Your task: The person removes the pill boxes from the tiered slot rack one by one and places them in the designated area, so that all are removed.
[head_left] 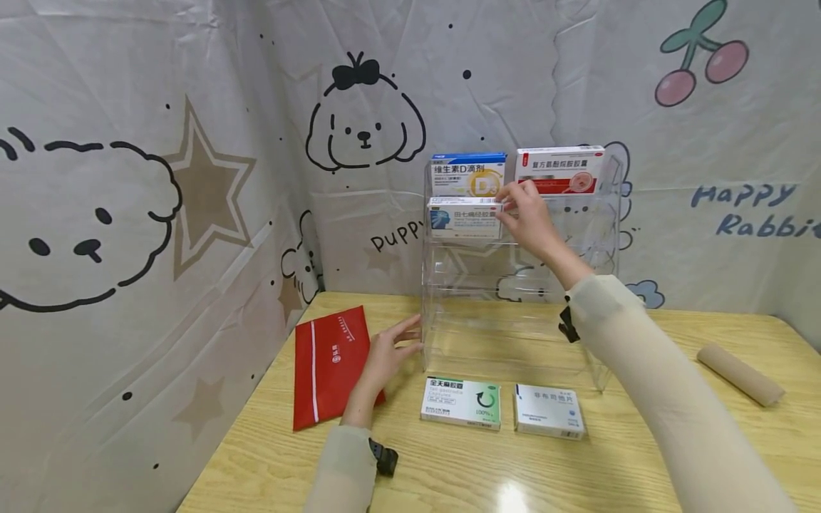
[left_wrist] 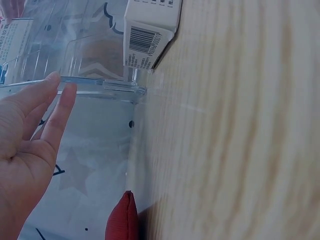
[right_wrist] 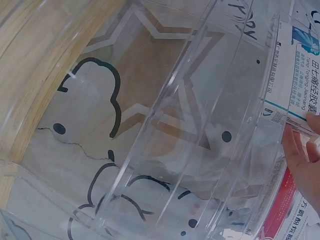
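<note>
A clear acrylic display rack [head_left: 513, 313] with several tiers stands on the table. On its second tier, at the left, is a white medicine box with a blue picture [head_left: 465, 222]. My right hand [head_left: 534, 222] pinches that box at its right end; the right wrist view shows fingers [right_wrist: 300, 150] at the box's edge. The left hand [head_left: 385, 356] reaches to the rack's left side, extended fingertips [left_wrist: 67, 90] against its clear edge in the left wrist view. Above, on the top tier, sit a blue-and-white vitamin D box [head_left: 463, 173] and a red-and-white medicine box [head_left: 560, 171].
Before the rack lie a green-and-white medicine box [head_left: 460, 402] and a white medicine box [head_left: 549, 411]. A red pouch [head_left: 330, 367] lies left, beside the left hand. At the right is a brown cardboard tube [head_left: 740, 374]. Printed cloth [head_left: 372, 214] hangs behind the table.
</note>
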`<state>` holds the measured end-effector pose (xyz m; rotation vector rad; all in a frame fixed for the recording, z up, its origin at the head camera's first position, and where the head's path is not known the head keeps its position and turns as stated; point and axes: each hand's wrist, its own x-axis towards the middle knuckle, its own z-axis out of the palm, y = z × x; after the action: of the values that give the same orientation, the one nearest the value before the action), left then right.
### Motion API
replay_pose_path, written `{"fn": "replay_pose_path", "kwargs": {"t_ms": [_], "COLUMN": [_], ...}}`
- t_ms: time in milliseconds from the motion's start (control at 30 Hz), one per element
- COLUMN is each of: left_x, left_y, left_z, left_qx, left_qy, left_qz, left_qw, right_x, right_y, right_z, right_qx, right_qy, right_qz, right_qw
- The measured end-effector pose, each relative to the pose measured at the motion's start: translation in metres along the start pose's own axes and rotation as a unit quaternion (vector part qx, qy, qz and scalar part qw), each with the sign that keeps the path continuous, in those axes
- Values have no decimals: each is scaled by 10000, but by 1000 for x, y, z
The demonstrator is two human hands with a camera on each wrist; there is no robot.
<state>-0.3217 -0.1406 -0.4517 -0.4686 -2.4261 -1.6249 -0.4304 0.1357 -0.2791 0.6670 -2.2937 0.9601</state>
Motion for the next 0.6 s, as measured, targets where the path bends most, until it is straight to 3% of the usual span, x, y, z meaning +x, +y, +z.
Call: {"fn": "replay_pose_path", "kwargs": {"t_ms": [600], "left_x": [0], "left_y": [-1], "left_z": [1], "left_qx": [51], "left_qy": [46], "left_qz": [6], "left_qw": [10000], "right_x": [-5], "right_y": [2], "right_z": [-8], "right_qx": [302], "right_qy": [239], "right_qz": [-146], "right_qw": [9992]}}
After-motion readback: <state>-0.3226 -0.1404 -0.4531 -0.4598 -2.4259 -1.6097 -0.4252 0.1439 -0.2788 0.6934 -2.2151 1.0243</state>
